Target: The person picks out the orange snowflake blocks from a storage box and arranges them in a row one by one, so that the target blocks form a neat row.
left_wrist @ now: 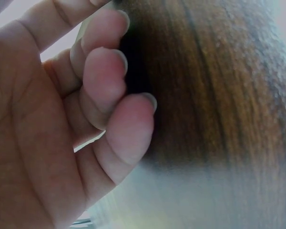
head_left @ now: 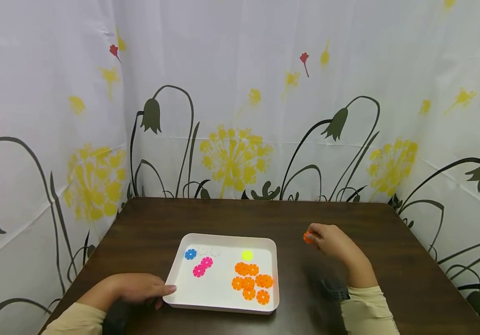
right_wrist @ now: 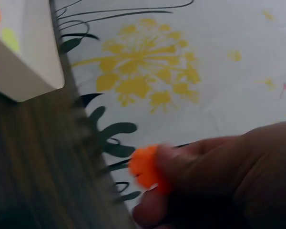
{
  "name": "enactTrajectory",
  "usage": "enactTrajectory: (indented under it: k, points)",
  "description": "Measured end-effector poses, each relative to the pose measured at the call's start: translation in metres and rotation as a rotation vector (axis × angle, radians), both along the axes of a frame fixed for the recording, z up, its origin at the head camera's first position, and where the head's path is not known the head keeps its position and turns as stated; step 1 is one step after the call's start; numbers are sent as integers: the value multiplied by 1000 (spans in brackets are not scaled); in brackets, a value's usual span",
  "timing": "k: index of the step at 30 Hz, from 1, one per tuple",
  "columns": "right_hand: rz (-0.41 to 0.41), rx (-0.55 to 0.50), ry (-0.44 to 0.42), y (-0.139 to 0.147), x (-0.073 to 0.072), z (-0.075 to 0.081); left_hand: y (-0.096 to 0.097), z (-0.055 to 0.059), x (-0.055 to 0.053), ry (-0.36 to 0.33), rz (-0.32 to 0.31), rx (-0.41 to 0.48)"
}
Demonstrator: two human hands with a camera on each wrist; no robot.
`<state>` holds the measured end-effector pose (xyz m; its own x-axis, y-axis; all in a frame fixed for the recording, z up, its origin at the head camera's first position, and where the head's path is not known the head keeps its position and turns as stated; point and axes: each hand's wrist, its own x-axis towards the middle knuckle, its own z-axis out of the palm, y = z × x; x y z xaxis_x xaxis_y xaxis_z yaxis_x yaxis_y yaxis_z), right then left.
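Observation:
A white rectangular tray (head_left: 210, 300) lies on the table with flower-shaped plastic discs in it. At its near left corner, my left hand (head_left: 133, 288) grips the rim, one digit reaching over the edge; the left wrist view shows the other fingers (left_wrist: 128, 129) curled. Off the tray's right side, my right hand (head_left: 334, 242) pinches an orange flower disc (right_wrist: 145, 166) between thumb and fingers, above the table. Inside the tray, several orange discs (head_left: 249, 294) cluster at the right, below a yellow disc (head_left: 247, 255). A blue disc (head_left: 190, 254), pink discs (head_left: 199, 271) and clear discs (head_left: 215, 251) sit at the left.
The dark wooden table (head_left: 231, 216) extends around the tray on all sides. Behind it and at both sides hangs a white curtain (head_left: 231, 60) printed with flowers. A dark watch band (head_left: 335, 292) is on the right wrist.

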<state>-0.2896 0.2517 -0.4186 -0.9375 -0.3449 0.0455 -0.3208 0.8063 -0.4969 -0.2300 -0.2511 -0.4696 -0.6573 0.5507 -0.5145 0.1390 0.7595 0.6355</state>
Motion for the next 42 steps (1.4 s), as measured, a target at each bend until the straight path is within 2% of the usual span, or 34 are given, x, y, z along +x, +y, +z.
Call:
enactTrajectory:
  k: [3, 6, 12, 18, 23, 29, 34, 37, 42]
  points:
    - [23, 8, -109, -6, -12, -10, -1, 7, -4, 30, 13, -5]
    - [12, 31, -180, -16, -22, -20, -3, 11, -6, 43, 26, -9]
    - [21, 110, -210, -31, -29, -36, -4, 12, -4, 34, 19, 23]
    - [6, 122, -259, -38, -28, -41, -2, 9, -2, 30, 37, 13]
    - [17, 175, -292, -44, -33, -42, -3, 7, 1, 33, 46, -15]
    - [99, 365, -313, -56, -41, -32, -3, 7, -1, 41, 40, -31]
    - [154, 540, -316, -65, -41, -20, 1, 3, 0, 15, 33, -27]
    - [177, 594, -251, -71, -43, -5, 3, 1, 0, 8, 32, -30]
    - [246, 588, -90, -98, -49, 22, 3, 1, -2, 13, 41, -57]
